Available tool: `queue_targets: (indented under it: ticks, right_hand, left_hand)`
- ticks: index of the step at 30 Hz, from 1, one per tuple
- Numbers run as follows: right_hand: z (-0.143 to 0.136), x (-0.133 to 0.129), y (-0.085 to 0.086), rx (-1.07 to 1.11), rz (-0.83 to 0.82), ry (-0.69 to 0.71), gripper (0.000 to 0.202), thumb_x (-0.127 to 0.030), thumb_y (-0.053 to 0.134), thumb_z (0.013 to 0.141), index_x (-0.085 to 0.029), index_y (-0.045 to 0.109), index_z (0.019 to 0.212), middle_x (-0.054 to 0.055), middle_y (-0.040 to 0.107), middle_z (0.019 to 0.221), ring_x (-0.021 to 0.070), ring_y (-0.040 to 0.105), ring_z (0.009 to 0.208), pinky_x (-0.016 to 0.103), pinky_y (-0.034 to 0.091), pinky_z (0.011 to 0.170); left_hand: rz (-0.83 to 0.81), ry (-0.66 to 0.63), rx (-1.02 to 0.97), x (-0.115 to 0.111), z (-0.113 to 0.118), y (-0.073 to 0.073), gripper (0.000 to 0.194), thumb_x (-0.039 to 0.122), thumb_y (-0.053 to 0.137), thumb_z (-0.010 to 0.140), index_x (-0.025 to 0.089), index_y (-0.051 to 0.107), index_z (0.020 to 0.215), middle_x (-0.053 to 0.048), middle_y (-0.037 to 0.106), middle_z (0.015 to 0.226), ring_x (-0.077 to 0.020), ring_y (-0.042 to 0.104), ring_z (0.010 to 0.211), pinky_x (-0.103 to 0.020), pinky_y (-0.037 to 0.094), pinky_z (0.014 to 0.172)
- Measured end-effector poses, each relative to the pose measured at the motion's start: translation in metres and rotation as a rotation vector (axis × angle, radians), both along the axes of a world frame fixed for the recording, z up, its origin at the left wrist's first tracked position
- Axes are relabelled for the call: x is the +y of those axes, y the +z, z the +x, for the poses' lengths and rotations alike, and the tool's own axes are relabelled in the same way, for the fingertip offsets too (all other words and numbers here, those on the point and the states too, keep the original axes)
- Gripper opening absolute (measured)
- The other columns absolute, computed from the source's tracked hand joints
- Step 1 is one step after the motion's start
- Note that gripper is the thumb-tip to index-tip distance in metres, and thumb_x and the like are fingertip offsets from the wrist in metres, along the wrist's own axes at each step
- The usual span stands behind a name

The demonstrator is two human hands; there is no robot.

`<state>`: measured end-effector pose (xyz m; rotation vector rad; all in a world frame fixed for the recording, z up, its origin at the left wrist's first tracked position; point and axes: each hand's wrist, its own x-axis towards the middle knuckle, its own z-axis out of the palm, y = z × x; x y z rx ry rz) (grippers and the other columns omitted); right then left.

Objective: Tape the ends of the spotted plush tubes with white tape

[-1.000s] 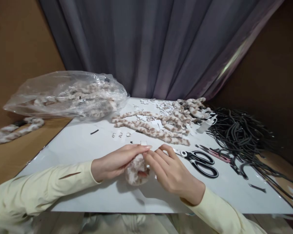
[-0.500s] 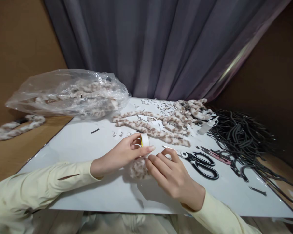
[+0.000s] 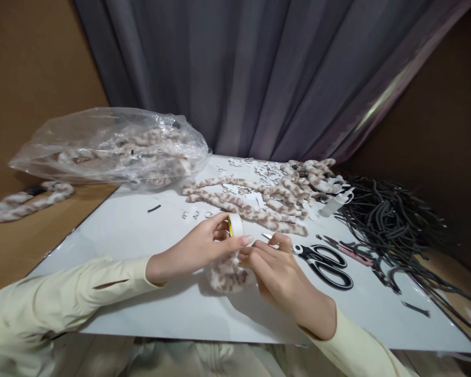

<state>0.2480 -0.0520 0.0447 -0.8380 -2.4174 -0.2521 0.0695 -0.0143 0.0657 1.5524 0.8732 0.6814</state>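
My left hand (image 3: 204, 243) is closed around a roll of white tape (image 3: 236, 225) with a yellow inner edge. Just beneath the roll hangs a fluffy brown-and-white piece (image 3: 224, 275), partly covered by my fingers. My right hand (image 3: 277, 272) is beside it with its fingers curled in a pinch at the fluffy piece's edge; what exactly lies between the fingertips is hidden. Black-handled scissors (image 3: 324, 264) lie on the white table right of my right hand, blades pointing toward its fingers.
Several fluffy strips (image 3: 251, 209) lie beyond my hands, near scattered small metal rings (image 3: 196, 214). A clear plastic bag (image 3: 113, 123) of fluffy pieces is at back left. At right are a white bottle (image 3: 332, 206), a pink-handled tool (image 3: 351, 252) and a heap of black cords (image 3: 388, 214).
My right hand has moved slightly right and its fingers have curled more. More of the fluffy piece shows below the tape. My left hand keeps its hold on the roll.
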Motion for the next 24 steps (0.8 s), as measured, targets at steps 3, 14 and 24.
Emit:
queue_targets:
  ticks: [3,14,24]
  right_hand:
    - [0.000,0.001,-0.001,0.060,-0.066,0.006,0.029,0.007,0.031,0.070,-0.016,0.048,0.075,-0.002,0.049,0.059,0.0121,0.042,0.056,0.028,0.024,0.065]
    - [-0.002,0.006,-0.003,0.335,-0.287,-0.032,0.027,0.000,0.038,0.077,-0.018,0.036,0.098,-0.004,0.060,0.068,0.0121,0.049,0.055,0.027,0.030,0.068]
    - [0.004,0.005,-0.005,0.179,0.061,0.077,0.024,-0.007,0.047,0.086,-0.020,0.058,0.103,0.006,0.063,0.081,0.0150,0.053,0.068,0.032,0.032,0.067]
  left_hand:
    - [0.102,0.006,0.066,-0.004,-0.002,0.000,0.034,0.042,0.059,0.079,0.018,0.050,0.101,-0.001,0.054,0.090,-0.0167,0.051,0.086,-0.027,0.042,0.075]
    - [0.509,-0.115,0.261,-0.016,-0.010,0.003,0.070,0.047,0.064,0.075,0.024,0.031,0.132,-0.008,0.043,0.133,-0.0242,0.043,0.119,-0.030,0.038,0.096]
    - [0.705,-0.116,0.298,-0.008,-0.015,0.004,0.056,0.019,0.058,0.078,0.024,0.032,0.126,-0.009,0.043,0.126,-0.0221,0.044,0.116,-0.031,0.040,0.094]
